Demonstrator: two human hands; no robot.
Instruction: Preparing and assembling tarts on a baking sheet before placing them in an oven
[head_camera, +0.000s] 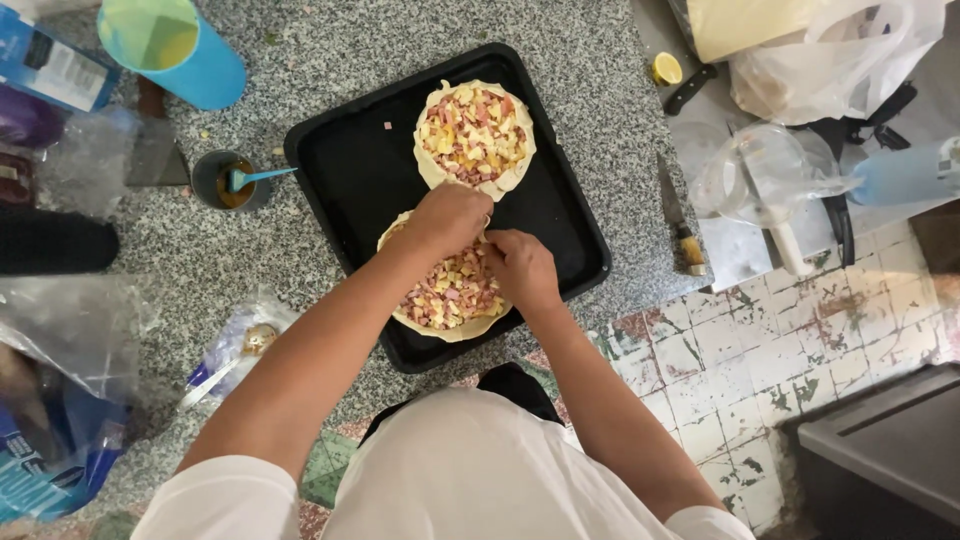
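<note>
A black rectangular baking tray (345, 165) sits on the speckled grey granite bench (330, 50), its near corner reaching the bench's front edge. Two round open pastry tarts filled with diced pink and yellow pieces lie in it. The far tart (474, 137) occupies the tray's far right portion, untouched. The near tart (448, 298) lies by the tray's front edge. Both hands are on its far rim: the left hand (447, 218) pinches the dough edge with curled fingers, the right hand (522, 268) likewise pinches the rim just beside it. A small dark cup with a blue brush (232, 180) stands left of the tray, near a blue plastic tumbler (172, 47) at the bench's far left.
</note>
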